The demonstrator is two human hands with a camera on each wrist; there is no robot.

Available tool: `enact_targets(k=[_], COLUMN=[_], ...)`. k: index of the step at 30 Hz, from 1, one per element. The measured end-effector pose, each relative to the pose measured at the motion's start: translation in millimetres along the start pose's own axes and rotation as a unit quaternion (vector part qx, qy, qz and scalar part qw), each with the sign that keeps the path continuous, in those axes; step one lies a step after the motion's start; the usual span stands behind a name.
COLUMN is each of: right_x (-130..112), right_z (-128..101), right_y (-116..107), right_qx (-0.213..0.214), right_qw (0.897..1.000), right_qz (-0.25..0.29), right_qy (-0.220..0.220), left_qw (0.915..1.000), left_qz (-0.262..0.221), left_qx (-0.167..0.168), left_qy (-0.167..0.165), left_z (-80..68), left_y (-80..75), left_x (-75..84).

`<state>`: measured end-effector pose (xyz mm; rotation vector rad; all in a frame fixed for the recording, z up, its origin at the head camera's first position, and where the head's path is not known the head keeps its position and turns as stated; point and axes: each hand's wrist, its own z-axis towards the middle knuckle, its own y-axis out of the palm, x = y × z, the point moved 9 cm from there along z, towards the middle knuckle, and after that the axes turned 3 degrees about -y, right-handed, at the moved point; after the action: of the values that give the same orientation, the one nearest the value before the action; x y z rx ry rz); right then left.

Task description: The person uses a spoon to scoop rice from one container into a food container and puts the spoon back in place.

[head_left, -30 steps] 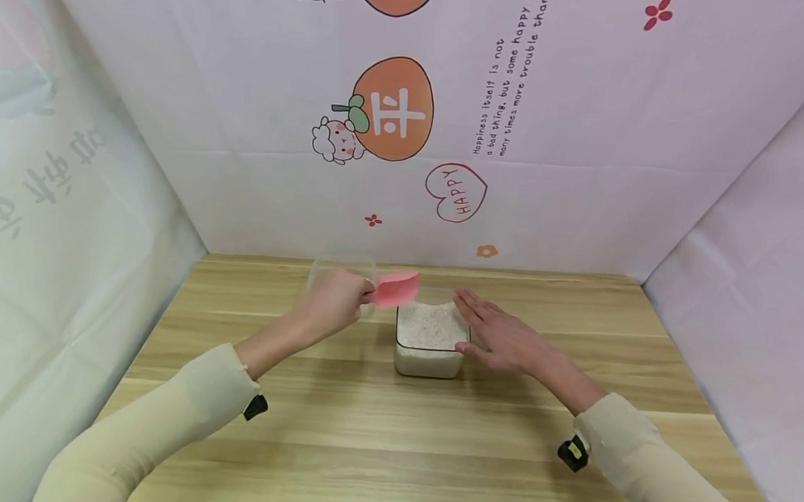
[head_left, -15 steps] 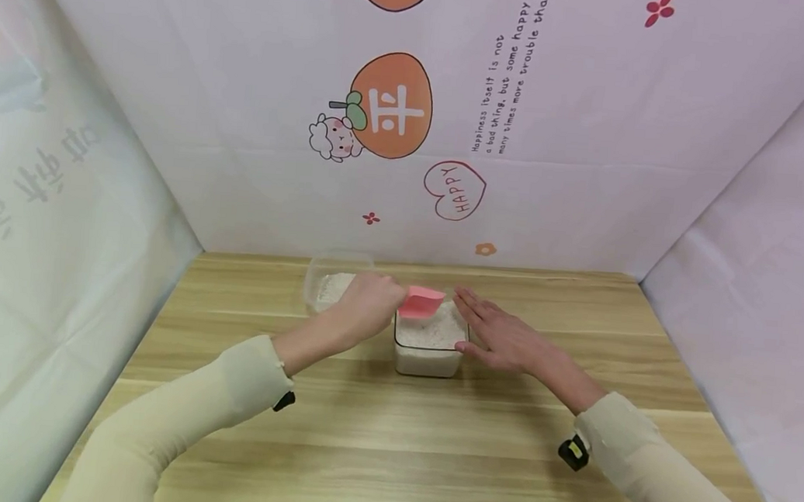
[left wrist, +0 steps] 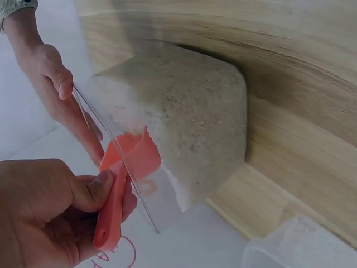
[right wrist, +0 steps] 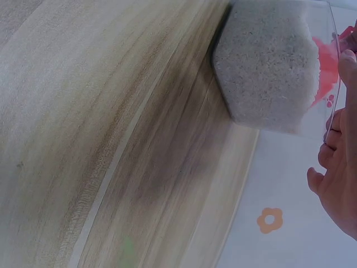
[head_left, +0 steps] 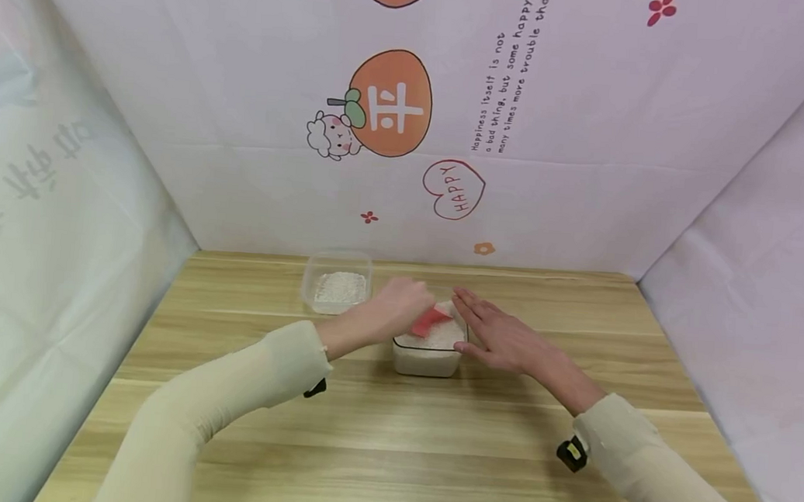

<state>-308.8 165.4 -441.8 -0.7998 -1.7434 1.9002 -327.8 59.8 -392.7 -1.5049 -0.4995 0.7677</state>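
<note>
My left hand (head_left: 398, 307) grips the handle of a pink scoop (left wrist: 112, 209). The scoop's blade dips through the open top of a clear square container (head_left: 425, 364) filled high with pale, rice-like grains (left wrist: 192, 106). In the left wrist view the blade touches the grains, its front edge partly sunk in them. My right hand (head_left: 504, 336) rests along the container's right rim, fingers straight and thumb at the near corner. The right wrist view shows its fingers (right wrist: 332, 137) at the rim, with part of the hand cut off by the frame.
A second clear container (head_left: 310, 279) stands at the back left, holding a low layer of white grains (head_left: 341, 287). Both containers stand on a wood-grain table (head_left: 388, 452). A printed white sheet (head_left: 561, 176) hangs behind, with sheets at both sides too.
My left hand has moved right with the scoop, from beside the back-left container to the full one, and lowered the blade into the grains. The right hand has stayed put.
</note>
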Motion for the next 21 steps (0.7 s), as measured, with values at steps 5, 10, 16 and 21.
enact_targets(k=[5, 10, 16, 21], right_x=[1.1, 1.4, 1.3, 2.1], right_z=[0.3, 1.7, 3.4, 3.3], right_y=[1.6, 3.1, 3.0, 3.4], right_qx=[0.008, 0.016, 0.009, 0.005], right_qw=[1.000, 1.000, 1.000, 1.000], right_qz=[-0.003, 0.000, 0.006, 0.003], right_qy=[-0.003, -0.005, -0.002, 0.001], left_qw=[0.9976, 0.9902, 0.9721, 0.9575], left_qz=[-0.043, -0.080, -0.160, -0.218], left_qx=[-0.050, -0.113, -0.166, -0.181], left_qy=[0.021, 0.018, 0.041, 0.052], left_z=[16.3, 24.9, 24.3, 21.9], left_y=[11.8, 22.2, 29.8, 28.9], left_x=[-0.3, -9.9, -21.7, -25.9])
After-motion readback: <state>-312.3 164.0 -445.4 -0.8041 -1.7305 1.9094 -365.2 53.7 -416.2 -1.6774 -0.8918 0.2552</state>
